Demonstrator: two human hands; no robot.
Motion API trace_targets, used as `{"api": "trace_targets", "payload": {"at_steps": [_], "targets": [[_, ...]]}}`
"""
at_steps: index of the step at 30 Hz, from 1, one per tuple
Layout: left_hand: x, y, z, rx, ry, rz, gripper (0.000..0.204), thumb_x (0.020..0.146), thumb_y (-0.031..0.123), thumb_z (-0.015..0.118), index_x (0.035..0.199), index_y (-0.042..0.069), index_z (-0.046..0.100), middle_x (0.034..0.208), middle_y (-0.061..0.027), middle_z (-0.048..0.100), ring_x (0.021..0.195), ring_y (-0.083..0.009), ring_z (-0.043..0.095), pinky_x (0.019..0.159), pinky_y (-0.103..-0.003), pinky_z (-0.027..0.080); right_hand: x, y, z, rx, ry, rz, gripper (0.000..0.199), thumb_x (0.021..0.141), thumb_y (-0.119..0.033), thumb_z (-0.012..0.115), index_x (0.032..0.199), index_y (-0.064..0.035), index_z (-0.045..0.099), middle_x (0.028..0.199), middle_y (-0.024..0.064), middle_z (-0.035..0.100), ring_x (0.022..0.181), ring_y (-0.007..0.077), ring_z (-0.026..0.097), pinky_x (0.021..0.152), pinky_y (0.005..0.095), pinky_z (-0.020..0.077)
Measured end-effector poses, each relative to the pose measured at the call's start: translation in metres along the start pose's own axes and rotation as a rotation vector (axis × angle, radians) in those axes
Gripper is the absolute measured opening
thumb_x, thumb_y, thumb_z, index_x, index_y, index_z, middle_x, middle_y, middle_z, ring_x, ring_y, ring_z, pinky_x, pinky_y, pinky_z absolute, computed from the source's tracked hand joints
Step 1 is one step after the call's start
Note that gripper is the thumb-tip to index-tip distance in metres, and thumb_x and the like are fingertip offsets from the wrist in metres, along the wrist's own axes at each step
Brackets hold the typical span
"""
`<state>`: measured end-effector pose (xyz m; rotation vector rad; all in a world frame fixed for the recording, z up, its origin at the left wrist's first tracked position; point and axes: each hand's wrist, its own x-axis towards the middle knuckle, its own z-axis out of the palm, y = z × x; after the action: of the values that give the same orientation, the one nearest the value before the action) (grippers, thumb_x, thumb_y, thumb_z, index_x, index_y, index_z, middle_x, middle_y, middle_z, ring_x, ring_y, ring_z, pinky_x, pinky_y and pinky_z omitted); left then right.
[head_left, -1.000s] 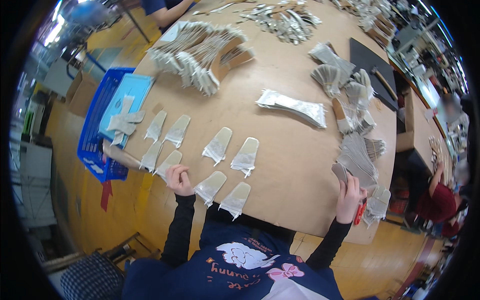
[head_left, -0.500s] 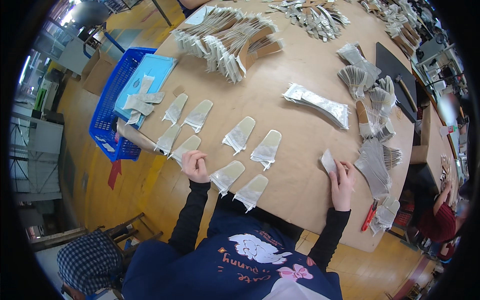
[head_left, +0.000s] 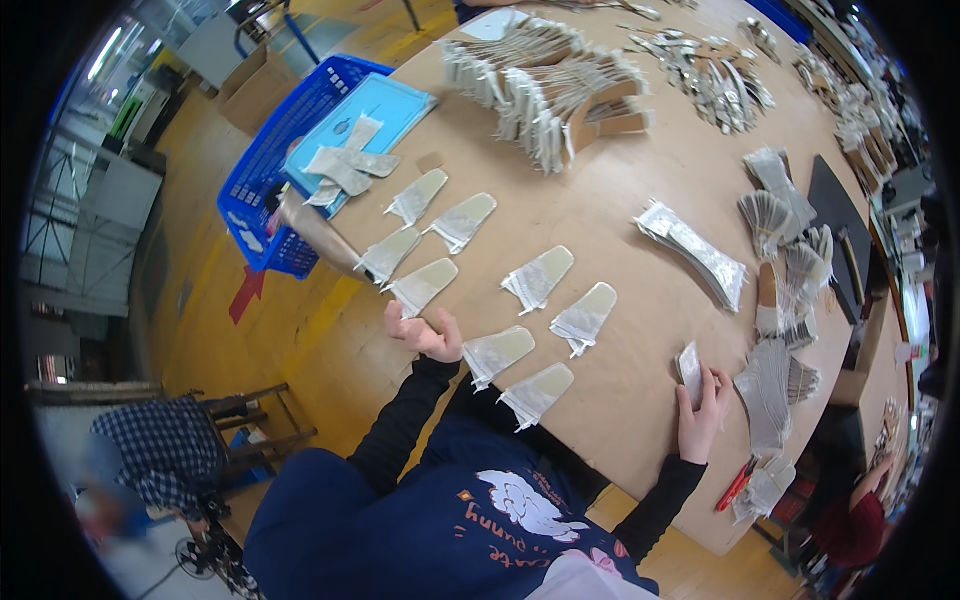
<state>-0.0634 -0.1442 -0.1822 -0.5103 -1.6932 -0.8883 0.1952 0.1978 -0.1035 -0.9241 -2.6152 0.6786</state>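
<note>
On the brown-covered table (head_left: pixel 600 385), several tapered pale pieces with frayed narrow ends lie in small groups. My left hand (head_left: pixel 428 333) is at the near edge, just below one tapered piece (head_left: pixel 424 287) and left of another tapered piece (head_left: pixel 500 354). Its fingers are loosely bent and apart, with nothing visible in them. My right hand (head_left: pixel 705 412) holds a small stack of pale grey strips (head_left: pixel 690 374) between thumb and fingers, low over the table. Beyond it lies a bundle of long silvery strips (head_left: pixel 692 250).
A blue basket (head_left: pixel 245 165) with a light blue lid (head_left: pixel 395 104) stands at the left edge. Fanned bundles (head_left: pixel 550 85) fill the far side. More stacks (head_left: pixel 765 395), red-handled cutters (head_left: pixel 736 485) and a hammer (head_left: pixel 851 262) lie right. Another person (head_left: pixel 165 450) sits behind left.
The view has turned, so the table's things appear farther right. My left hand's fingers have spread from a more closed curl. My right hand still holds the grey strips.
</note>
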Motion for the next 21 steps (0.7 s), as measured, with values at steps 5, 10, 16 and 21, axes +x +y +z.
{"api": "trace_targets", "payload": {"at_steps": [5, 10, 16, 21], "targets": [[0.019, 0.010, -0.011, -0.187, -0.444, 0.118, 0.007, 0.073, 0.000, 0.065, 0.071, 0.006, 0.061, 0.084, -0.0066, 0.067, 0.078, -0.0274, 0.066, 0.079, -0.045, 0.055, 0.001, 0.001, 0.002, 0.029, -0.009, 0.009, 0.051, 0.082, -0.013, 0.074, 0.131, -0.0089, 0.059, 0.129, 0.0134, 0.049, 0.118, 0.0313, 0.048, 0.103, 0.0433, 0.0375], [0.037, 0.013, -0.010, -0.251, -0.550, 0.097, 0.004, 0.069, 0.006, 0.064, 0.072, 0.004, 0.065, 0.085, -0.0054, 0.072, 0.086, -0.0221, 0.071, 0.079, -0.036, 0.058, 0.001, 0.003, 0.003, -0.007, 0.013, -0.004, 0.050, 0.083, -0.016, 0.073, 0.131, -0.0090, 0.059, 0.129, 0.0137, 0.049, 0.117, 0.0319, 0.049, 0.102, 0.0430, 0.0379], [0.036, 0.015, -0.010, -0.215, -0.548, 0.023, 0.011, 0.071, 0.002, 0.061, 0.081, 0.003, 0.066, 0.092, -0.0080, 0.069, 0.091, -0.0275, 0.067, 0.083, -0.040, 0.054, 0.000, 0.005, 0.003, -0.013, 0.017, -0.018, 0.050, 0.083, -0.017, 0.073, 0.131, -0.0088, 0.059, 0.127, 0.0139, 0.051, 0.115, 0.0322, 0.050, 0.100, 0.0436, 0.0383], [0.036, 0.027, -0.020, 0.057, -0.436, -0.265, 0.036, 0.080, -0.003, 0.059, 0.116, 0.003, 0.059, 0.126, -0.0144, 0.056, 0.121, -0.0351, 0.050, 0.102, -0.045, 0.039, 0.000, 0.005, 0.004, -0.016, 0.025, -0.037, 0.050, 0.083, -0.017, 0.073, 0.130, -0.0088, 0.059, 0.127, 0.0141, 0.050, 0.115, 0.0321, 0.050, 0.100, 0.0436, 0.0381]]}}
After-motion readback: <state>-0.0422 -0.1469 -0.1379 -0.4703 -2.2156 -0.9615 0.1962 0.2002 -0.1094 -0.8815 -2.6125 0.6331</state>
